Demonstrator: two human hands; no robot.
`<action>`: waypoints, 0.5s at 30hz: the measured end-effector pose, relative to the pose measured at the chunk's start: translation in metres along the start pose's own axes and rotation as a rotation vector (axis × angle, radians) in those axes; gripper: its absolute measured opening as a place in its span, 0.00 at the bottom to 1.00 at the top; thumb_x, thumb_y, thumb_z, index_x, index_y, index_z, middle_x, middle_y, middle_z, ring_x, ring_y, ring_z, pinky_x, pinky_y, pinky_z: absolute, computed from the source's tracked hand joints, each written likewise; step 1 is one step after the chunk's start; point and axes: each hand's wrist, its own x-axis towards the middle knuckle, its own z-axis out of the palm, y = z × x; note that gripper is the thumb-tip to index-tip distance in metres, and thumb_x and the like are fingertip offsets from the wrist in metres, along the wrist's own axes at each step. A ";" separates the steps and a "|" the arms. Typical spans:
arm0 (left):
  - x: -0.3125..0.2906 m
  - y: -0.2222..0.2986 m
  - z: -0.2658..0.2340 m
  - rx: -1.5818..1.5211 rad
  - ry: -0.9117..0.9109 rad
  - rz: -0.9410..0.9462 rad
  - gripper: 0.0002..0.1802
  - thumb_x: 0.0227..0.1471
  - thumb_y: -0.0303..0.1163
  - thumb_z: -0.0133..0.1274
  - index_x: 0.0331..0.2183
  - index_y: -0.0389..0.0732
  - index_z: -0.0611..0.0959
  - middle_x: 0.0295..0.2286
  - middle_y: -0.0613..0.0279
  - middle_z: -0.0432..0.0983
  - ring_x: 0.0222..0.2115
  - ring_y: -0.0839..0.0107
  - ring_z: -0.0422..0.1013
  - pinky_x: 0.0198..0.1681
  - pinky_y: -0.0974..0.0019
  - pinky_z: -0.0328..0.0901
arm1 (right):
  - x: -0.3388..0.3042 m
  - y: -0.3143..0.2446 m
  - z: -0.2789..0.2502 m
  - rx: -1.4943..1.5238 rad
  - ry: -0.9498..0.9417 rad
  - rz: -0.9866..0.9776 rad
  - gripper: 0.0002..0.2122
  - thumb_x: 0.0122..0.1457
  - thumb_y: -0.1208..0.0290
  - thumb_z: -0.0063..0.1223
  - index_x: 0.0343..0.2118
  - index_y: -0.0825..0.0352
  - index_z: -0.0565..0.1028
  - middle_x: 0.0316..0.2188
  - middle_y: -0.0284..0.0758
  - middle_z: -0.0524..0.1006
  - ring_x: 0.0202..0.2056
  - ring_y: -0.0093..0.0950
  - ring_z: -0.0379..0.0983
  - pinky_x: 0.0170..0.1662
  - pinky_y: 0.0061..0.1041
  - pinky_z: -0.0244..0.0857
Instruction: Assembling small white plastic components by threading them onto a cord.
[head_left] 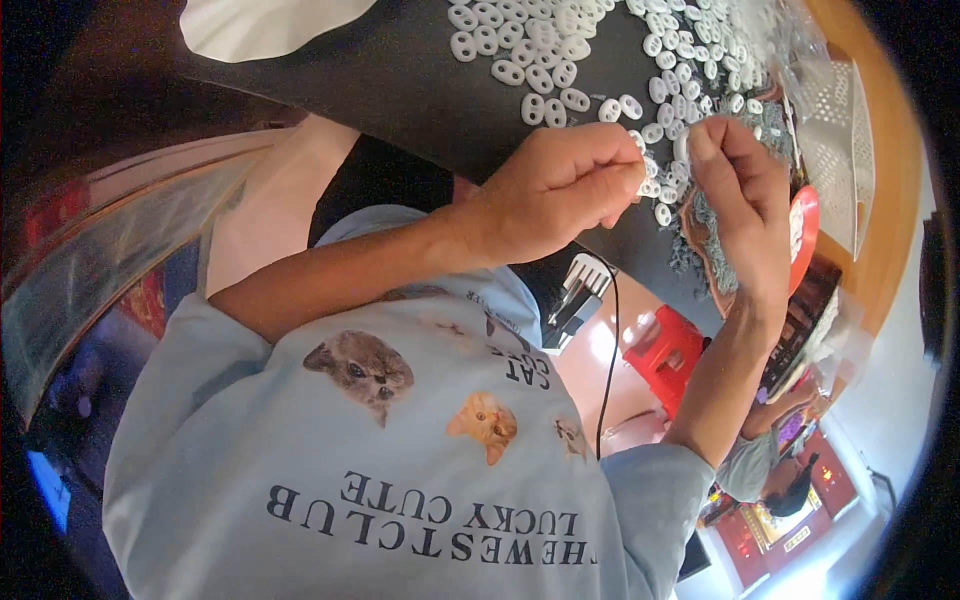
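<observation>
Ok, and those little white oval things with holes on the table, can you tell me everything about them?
The white ovals are small, rounded pieces, many showing two holes side by side, a bit like buttons. They look like smooth, hard plastic. Lots lie loose on the dark tabletop, bunched in spread-out clusters, some touching. Some appear right beside the left hand and right hand, but whether either hand's fingers pinch one is hard to tell.

We see a pale blue short-sleeved T-shirt (pixel 330 460) below a bare left hand (pixel 570 185) and right hand (pixel 745 205). Around its orange cat face (pixel 485 425), we find a grey cat face (pixel 362 370) toward ten o'clock, a smaller cat face (pixel 570 436) near three, and dark, inverted lettering (pixel 430 520) toward seven.
</observation>
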 end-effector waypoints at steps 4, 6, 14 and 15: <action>-0.001 -0.002 -0.001 -0.035 -0.011 -0.030 0.09 0.59 0.32 0.45 0.30 0.37 0.74 0.20 0.70 0.67 0.19 0.85 0.59 0.21 0.78 0.53 | -0.014 0.002 -0.001 0.149 -0.016 0.168 0.10 0.62 0.69 0.47 0.28 0.71 0.71 0.19 0.21 0.65 0.23 0.12 0.55 0.24 0.16 0.49; 0.000 -0.003 0.000 -0.045 -0.025 -0.041 0.08 0.59 0.32 0.45 0.32 0.38 0.75 0.20 0.72 0.66 0.17 0.88 0.55 0.18 0.80 0.49 | -0.016 0.006 0.002 0.176 0.000 0.113 0.09 0.61 0.70 0.48 0.28 0.71 0.72 0.19 0.21 0.65 0.22 0.12 0.55 0.24 0.16 0.49; 0.002 -0.010 -0.001 -0.036 -0.043 0.025 0.09 0.59 0.33 0.46 0.32 0.38 0.75 0.20 0.72 0.66 0.17 0.88 0.55 0.18 0.80 0.49 | -0.018 0.009 0.008 0.136 -0.049 0.033 0.08 0.62 0.68 0.48 0.29 0.67 0.72 0.17 0.19 0.62 0.18 0.09 0.52 0.19 0.13 0.43; 0.002 -0.010 -0.001 -0.036 -0.043 0.024 0.09 0.59 0.33 0.46 0.32 0.38 0.75 0.20 0.72 0.66 0.17 0.88 0.55 0.18 0.80 0.49 | -0.018 0.009 0.008 0.131 -0.052 0.026 0.08 0.62 0.68 0.48 0.29 0.67 0.72 0.17 0.19 0.62 0.18 0.09 0.52 0.19 0.13 0.43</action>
